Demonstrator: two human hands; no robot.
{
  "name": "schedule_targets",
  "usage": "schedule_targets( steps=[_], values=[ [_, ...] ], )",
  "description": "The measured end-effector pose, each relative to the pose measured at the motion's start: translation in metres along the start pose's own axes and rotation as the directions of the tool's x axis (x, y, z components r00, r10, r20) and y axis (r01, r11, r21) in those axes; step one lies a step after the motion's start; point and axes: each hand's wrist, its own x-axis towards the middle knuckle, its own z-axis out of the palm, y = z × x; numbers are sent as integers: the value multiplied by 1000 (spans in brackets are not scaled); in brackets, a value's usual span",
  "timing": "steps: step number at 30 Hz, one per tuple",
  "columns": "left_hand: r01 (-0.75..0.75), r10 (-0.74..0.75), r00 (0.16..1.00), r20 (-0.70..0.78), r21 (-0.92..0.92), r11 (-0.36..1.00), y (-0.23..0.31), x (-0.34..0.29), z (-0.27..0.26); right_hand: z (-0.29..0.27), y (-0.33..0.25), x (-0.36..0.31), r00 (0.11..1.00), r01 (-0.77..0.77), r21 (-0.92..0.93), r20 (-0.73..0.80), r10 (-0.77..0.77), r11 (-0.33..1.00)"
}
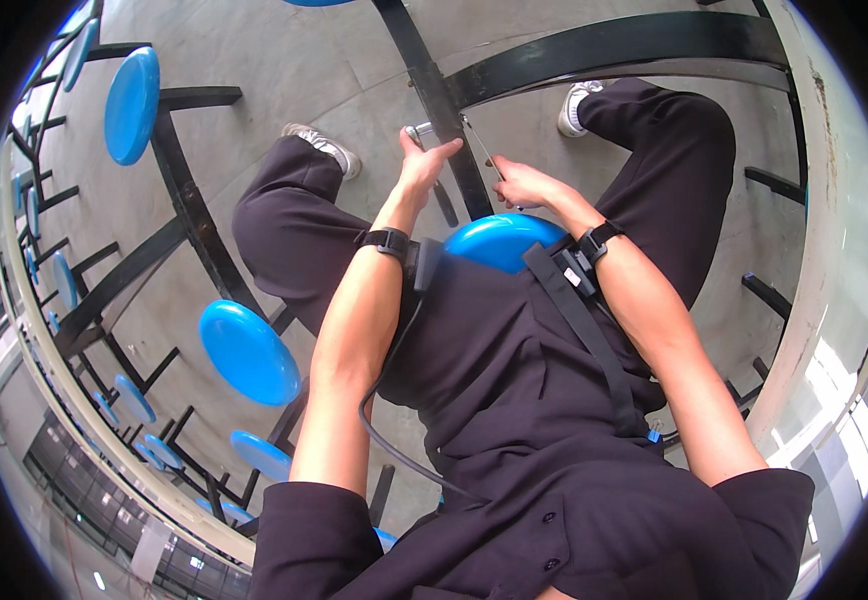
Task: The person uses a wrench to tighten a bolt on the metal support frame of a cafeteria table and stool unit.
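My left hand (422, 165) is closed at the left side of a black metal beam (436, 98), around a short silver metal tool (420, 129) whose exact kind is too small to make out. On the beam's other side, my right hand (526, 186) grips a thin silver wrench-like tool (481, 138). Its far end touches or nearly touches the beam where a curved black bar (614, 48) joins it. Just below my hands, a round blue stool seat (504, 240) sits between my thighs. A dark bar end (444, 204) shows beneath my left hand.
Blue stool seats (134, 107) on black frames line the left side. A pale table edge (799, 330) curves along the right. My shoes (324, 148) rest on the grey floor (284, 60) on either side of the beam. A black cable (366, 400) runs from my left wrist.
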Motion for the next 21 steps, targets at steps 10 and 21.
schedule_targets(
  steps=[10, 21],
  values=[
    [-52, 51, 998, -27, -15, 999, -5, 1, -1, 0, -1, 3, 1000, -18, 74, 21, 16, 997],
    [-17, 16, 1000, -21, -10, 1000, -1, 2, 2, 6, -1, 6, 978, 42, -410, -170, -122, 911]
  ],
)
